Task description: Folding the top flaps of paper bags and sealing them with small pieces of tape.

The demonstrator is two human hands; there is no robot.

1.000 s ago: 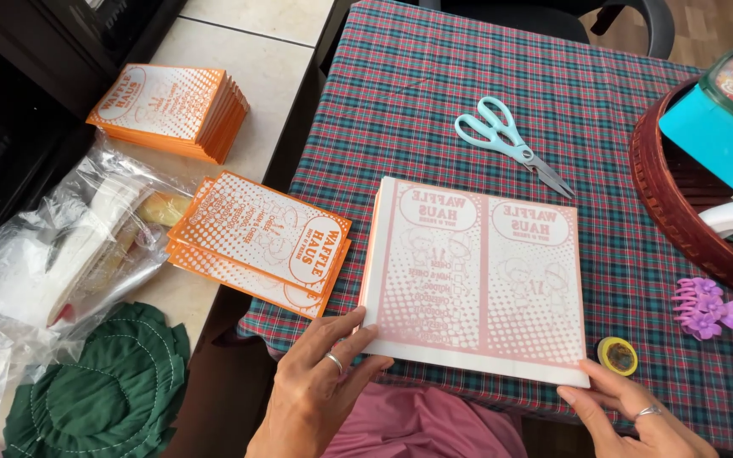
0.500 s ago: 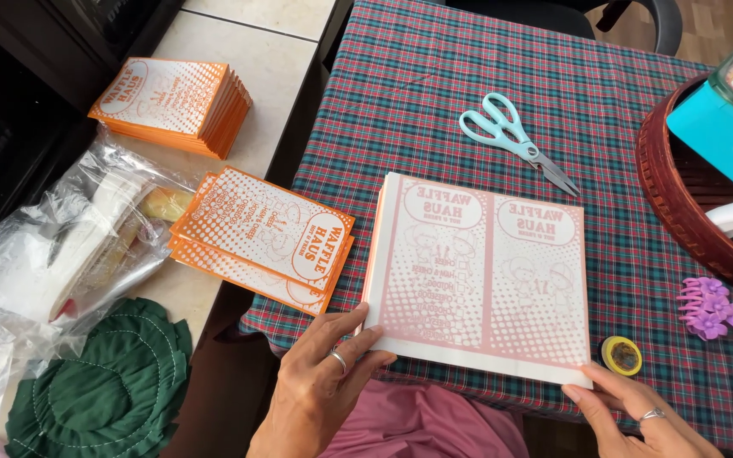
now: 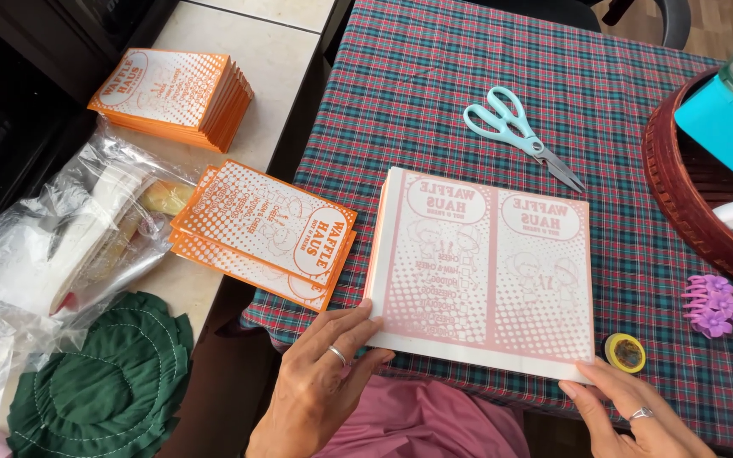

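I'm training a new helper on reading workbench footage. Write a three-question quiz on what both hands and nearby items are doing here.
1. True or false: the left hand touches the stack of pale pink printed paper sheets.
2. Which corner of that stack does the right hand touch?
3. What lies beyond the stack: A) light blue-handled scissors, B) a stapler?

Key: 1 true; 2 the near right corner; 3 A.

Surface: I see a table under a plaid cloth [image 3: 468,93].
Centre: pink printed sheet stack [image 3: 485,271].
Above the stack: teal scissors [image 3: 519,140].
Right of it: yellow tape roll [image 3: 625,352], purple hair clip [image 3: 717,304], dark red basket [image 3: 689,203].
Left of it: orange card pile [image 3: 269,229].
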